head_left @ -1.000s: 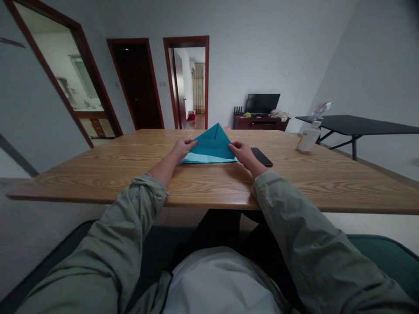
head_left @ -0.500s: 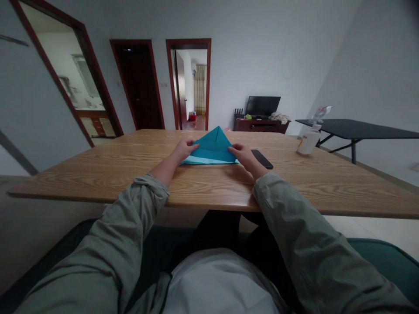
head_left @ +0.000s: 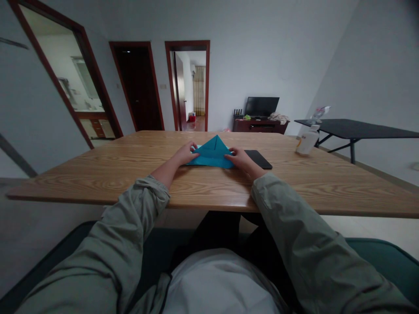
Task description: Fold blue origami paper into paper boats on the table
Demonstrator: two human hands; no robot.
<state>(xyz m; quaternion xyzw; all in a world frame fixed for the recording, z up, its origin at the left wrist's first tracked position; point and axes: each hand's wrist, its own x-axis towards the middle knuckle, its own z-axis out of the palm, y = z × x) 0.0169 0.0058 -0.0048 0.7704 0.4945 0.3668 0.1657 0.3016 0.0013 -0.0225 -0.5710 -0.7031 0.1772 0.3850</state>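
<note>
A folded sheet of blue paper (head_left: 214, 156), peaked like a triangle at its far side, is between my hands on the wooden table (head_left: 131, 172). My left hand (head_left: 186, 153) pinches its left side, thumb in front and fingers behind. On the right side, my right hand (head_left: 239, 158) grips the paper in the same way, thumb towards me. A paler layer of the paper shows by the left fingers. Just beyond my right wrist lies a black phone (head_left: 259, 159), partly covered by that hand.
A white pump bottle (head_left: 307, 140) stands on the table at the right. Behind it is a black folding table (head_left: 363, 127). Against the far wall, a low cabinet (head_left: 262, 126) carries a television (head_left: 262, 106). Doorways open at the back and left.
The paper's peak has sunk lower and its front flap now comes down over the pale strip that showed along the near edge. Both hands have shifted slightly inward with it.
</note>
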